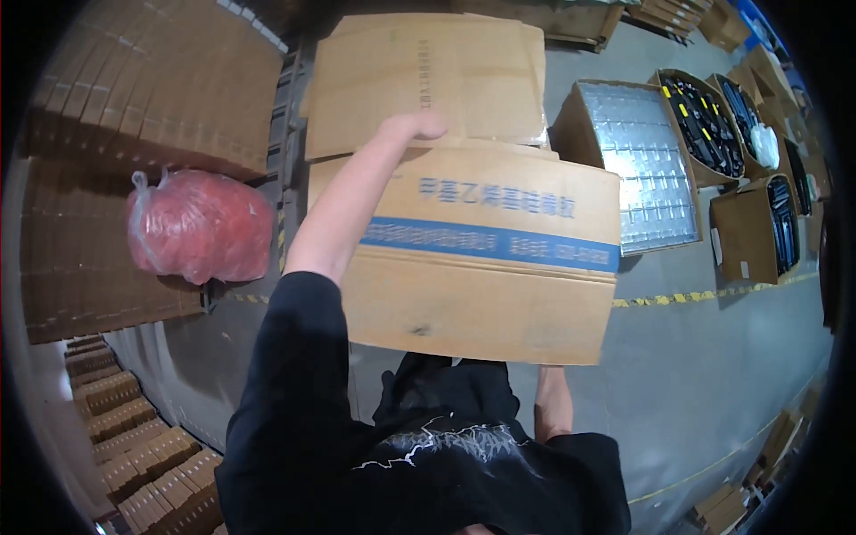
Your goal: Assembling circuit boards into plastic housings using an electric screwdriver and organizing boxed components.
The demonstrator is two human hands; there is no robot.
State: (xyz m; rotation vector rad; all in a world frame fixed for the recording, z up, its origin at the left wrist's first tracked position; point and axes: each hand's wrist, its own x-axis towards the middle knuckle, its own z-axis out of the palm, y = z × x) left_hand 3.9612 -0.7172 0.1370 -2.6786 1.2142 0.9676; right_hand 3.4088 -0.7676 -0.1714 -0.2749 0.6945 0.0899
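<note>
Head: ctn (pixel 481 308) hides R grip; L grip (pixel 423 125) at edge; holds: can't tell; red bag (pixel 205 227) L.

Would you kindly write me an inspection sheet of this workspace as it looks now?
Surface: grey floor with yellow-and-black tape.
Job's things: blue-striped cardboard sheet, creased and smudged; layered plain cardboard beyond it.
Clutter: clear bag with red contents at left; open carton of silvery items and carton of dark parts at right.
Hands: left hand by the sheet's far edge, grip unclear; right hand hidden beneath the near edge, forearm visible.
Cables: nothing seen.
Surroundings: brown carton stacks at left.
</note>
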